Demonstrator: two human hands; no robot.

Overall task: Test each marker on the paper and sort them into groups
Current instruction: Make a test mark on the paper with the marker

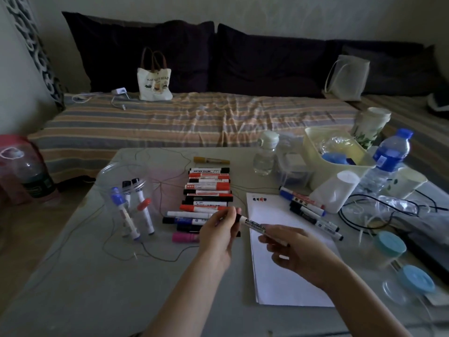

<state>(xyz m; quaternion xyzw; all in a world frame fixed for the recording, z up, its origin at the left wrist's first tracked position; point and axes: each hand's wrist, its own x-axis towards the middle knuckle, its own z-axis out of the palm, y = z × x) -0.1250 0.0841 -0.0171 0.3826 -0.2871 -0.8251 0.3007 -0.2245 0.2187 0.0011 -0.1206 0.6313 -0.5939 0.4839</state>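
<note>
Grip: right hand (295,251) pinches the white marker (261,229) by its barrel; left hand (220,231) pinches its black cap end.
Marker: held just above the paper (286,271).
Left of grip: marker row (207,193), clear jar (128,190).
Right of grip: four loose markers (308,210).

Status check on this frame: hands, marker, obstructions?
Left hand pinches cap end, right hand grips barrel of marker. Held above paper, untested. Nothing in the way.
</note>
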